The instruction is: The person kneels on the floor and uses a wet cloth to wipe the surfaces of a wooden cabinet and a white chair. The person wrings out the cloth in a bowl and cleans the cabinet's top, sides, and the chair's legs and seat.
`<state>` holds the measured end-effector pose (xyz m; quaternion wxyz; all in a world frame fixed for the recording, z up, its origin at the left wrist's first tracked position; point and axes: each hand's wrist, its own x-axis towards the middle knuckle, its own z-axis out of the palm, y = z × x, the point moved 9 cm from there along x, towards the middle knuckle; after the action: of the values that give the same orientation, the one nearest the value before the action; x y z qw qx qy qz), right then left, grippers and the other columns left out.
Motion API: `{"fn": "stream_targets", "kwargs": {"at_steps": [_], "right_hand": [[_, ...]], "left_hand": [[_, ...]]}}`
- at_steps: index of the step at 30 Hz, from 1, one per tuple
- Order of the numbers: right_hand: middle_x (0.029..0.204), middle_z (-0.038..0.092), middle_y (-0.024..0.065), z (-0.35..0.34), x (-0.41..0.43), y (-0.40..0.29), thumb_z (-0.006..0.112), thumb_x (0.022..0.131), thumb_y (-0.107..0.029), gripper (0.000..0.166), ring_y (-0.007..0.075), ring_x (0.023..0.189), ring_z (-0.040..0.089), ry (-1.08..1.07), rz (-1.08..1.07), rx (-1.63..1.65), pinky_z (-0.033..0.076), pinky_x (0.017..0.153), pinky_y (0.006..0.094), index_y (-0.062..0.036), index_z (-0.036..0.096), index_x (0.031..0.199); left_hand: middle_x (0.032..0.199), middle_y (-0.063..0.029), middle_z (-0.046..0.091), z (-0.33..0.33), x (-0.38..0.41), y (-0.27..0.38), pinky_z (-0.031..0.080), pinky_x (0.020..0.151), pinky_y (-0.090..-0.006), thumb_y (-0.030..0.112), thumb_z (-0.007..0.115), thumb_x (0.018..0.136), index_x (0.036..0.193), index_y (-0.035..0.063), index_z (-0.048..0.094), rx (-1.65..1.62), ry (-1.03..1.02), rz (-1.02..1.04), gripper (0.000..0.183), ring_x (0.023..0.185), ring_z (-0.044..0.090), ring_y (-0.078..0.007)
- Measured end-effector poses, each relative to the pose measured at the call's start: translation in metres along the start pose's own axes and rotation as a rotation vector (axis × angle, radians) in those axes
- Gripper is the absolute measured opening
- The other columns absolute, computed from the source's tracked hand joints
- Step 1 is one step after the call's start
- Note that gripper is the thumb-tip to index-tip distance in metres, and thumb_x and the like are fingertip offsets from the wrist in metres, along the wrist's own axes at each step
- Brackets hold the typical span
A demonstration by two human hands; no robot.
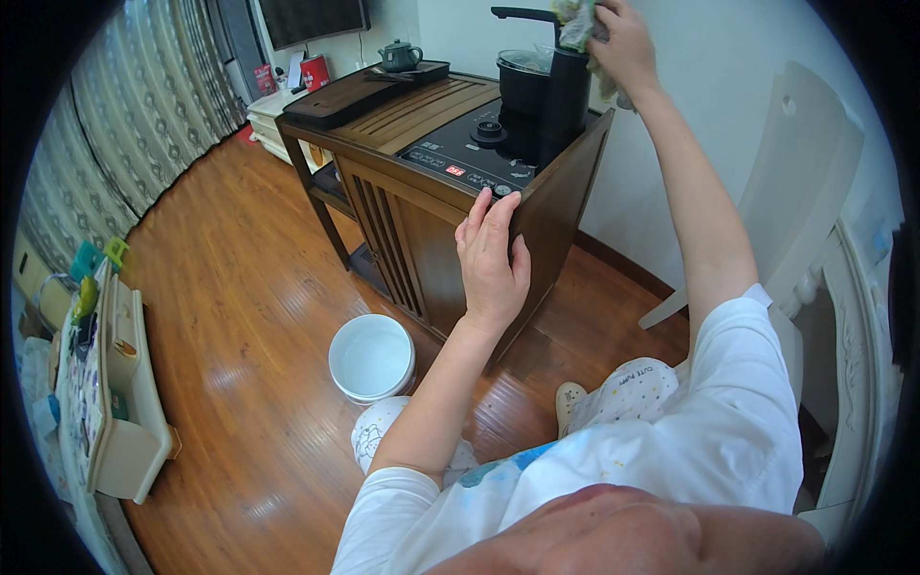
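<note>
My right hand [629, 50] is closed around a crumpled greenish-white cloth [577, 25], pressed against the top of a tall black column with a spout [570, 90] at the back right of a wooden tea cabinet. My left hand [494, 255] rests its fingertips on the cabinet's front edge, by the control panel of a black glass cooktop [460, 154]; it holds nothing. A round black burner [489, 131] sits on the cooktop. Behind it stands a black pot with a glass lid [523, 79], partly hidden by the column.
A dark tea tray [338, 104] with a green teapot [400, 55] lies on the cabinet's left part. A white bucket [371, 357] stands on the wood floor before the cabinet. A pale chair [798, 151] is at right, and a cream table [136, 402] at far left.
</note>
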<state>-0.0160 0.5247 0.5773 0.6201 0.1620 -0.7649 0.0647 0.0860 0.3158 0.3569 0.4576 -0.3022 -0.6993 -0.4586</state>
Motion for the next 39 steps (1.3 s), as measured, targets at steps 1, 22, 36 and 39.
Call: {"fn": "stream_targets", "kwargs": {"at_steps": [1, 22, 36, 39], "right_hand": [[0.107, 0.057, 0.0178, 0.005, 0.003, -0.010, 0.061, 0.071, -0.009, 0.019, 0.0378, 0.099, 0.054, -0.037, -0.043, -0.032, 0.048, 0.085, 0.0435, -0.0039, 0.062, 0.089], [0.099, 0.057, 0.0225, 0.002, -0.006, 0.011, 0.064, 0.068, -0.007, 0.023, 0.0425, 0.096, 0.052, -0.004, -0.027, 0.089, 0.045, 0.083, 0.0437, 0.0017, 0.056, 0.087], [0.100, 0.066, 0.0185, 0.073, -0.110, 0.093, 0.068, 0.079, -0.053, 0.060, 0.0330, 0.095, 0.063, -0.130, 0.465, 0.534, 0.049, 0.079, 0.0382, -0.0001, 0.058, 0.107], [0.102, 0.064, 0.0227, 0.087, -0.114, 0.085, 0.066, 0.080, -0.051, 0.065, 0.0400, 0.100, 0.060, -0.080, 0.393, 0.291, 0.048, 0.084, 0.0432, 0.0030, 0.053, 0.113]], "left_hand": [[0.123, -0.0080, 0.056, 0.000, 0.000, 0.000, 0.035, 0.098, -0.0445, -0.008, 0.059, 0.073, 0.126, 0.0049, 0.050, 0.005, -0.002, -0.001, 0.054, 0.125, 0.045, -0.0325], [0.123, -0.0072, 0.056, -0.002, 0.001, 0.001, 0.035, 0.096, -0.0433, -0.007, 0.061, 0.073, 0.126, 0.0055, 0.050, 0.031, -0.030, 0.011, 0.055, 0.125, 0.045, -0.0311], [0.125, -0.0121, 0.055, 0.002, 0.000, 0.000, 0.035, 0.100, -0.0403, -0.005, 0.059, 0.075, 0.126, 0.0031, 0.050, 0.053, -0.029, 0.029, 0.052, 0.126, 0.044, -0.0319], [0.125, -0.0126, 0.054, 0.006, 0.000, 0.001, 0.035, 0.101, -0.0403, -0.005, 0.059, 0.074, 0.126, 0.0029, 0.049, 0.047, -0.027, 0.018, 0.053, 0.126, 0.044, -0.0322]]}}
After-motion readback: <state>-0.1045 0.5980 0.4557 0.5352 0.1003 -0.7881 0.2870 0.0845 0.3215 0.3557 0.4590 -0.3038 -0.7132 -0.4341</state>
